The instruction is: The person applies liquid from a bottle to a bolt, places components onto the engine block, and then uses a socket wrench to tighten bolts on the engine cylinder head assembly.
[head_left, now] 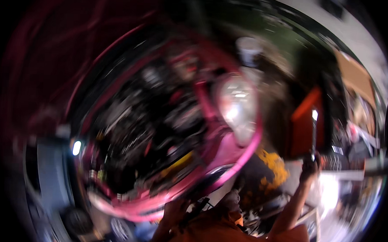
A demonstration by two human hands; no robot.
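The picture is heavily motion-blurred. My right hand (310, 164) is raised at the right, its forearm coming out of an orange sleeve, and it grips a thin metal tool (314, 130) that points straight up. My left hand (173, 210) is low in the middle, at the pink front edge of a car (226, 163) whose engine bay (150, 119) lies open. A dark strap-like object (199, 207) sits just beside my left hand; the blur hides whether the hand holds anything. The car's rounded headlight (237, 106) is above and between my hands.
The raised pink hood (54, 50) fills the upper left. A red-orange box-like object (306, 126) stands behind the tool. A dark garment with yellow patches (270, 167) is near the car's front. Cluttered shelves and bright ground lie at the right.
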